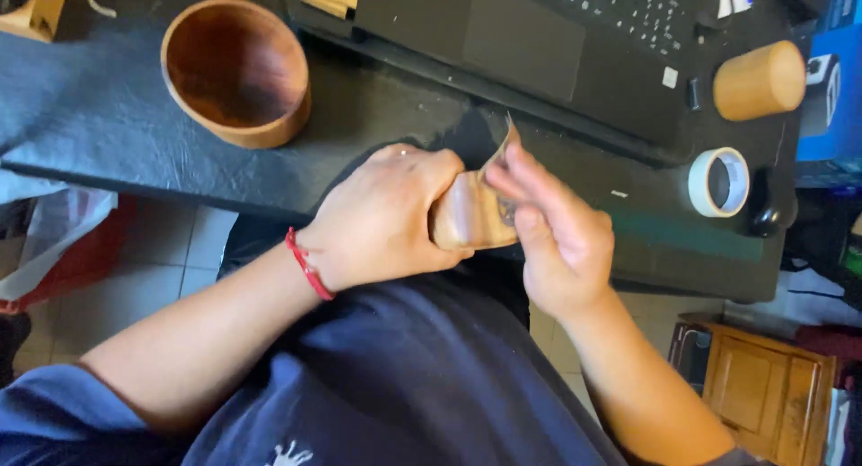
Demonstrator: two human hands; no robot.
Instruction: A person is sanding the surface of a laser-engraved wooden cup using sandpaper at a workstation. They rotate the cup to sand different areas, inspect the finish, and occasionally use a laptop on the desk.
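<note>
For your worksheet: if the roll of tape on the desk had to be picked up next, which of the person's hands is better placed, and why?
Probably the right hand: the tape roll lies on its side. The left hand grips the wooden piece farther away.

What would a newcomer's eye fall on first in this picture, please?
First the two hands at centre: the left hand grips a small wooden piece, while the right hand's fingers press a thin sheet against it. Next comes the wooden bowl at upper left on the dark desk. At right, a tape roll lies below a wooden cylinder.
</note>
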